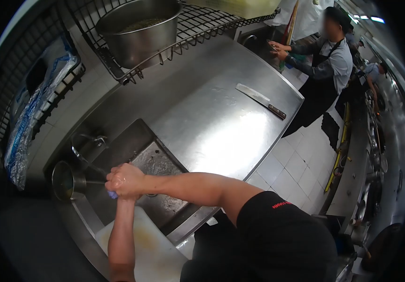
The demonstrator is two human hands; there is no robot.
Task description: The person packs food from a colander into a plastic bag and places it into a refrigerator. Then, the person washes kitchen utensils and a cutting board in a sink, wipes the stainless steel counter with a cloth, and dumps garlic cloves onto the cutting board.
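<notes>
My two hands are clasped tightly together over the metal sink (139, 129), beside the running stream of the tap (100, 141). Wet and on top, my right hand (129, 178) covers most of my left hand (126, 193). A bit of something soft and purple-blue (112, 194), perhaps a cloth or sponge, pokes out below the closed fingers. Most of it is hidden in the grip. Below my left forearm lies a stained white cutting board (153, 249) at the sink's near side. Small scraps and water lie in the basin.
A wooden-handled cleaver (259, 97) rests on the steel counter (202, 103). Left of the sink stands a metal pot (63, 181). Overhead, a wire rack (198, 21) holds a large steel pot (139, 42). A person in an apron (327, 61) stands beyond the counter's far end.
</notes>
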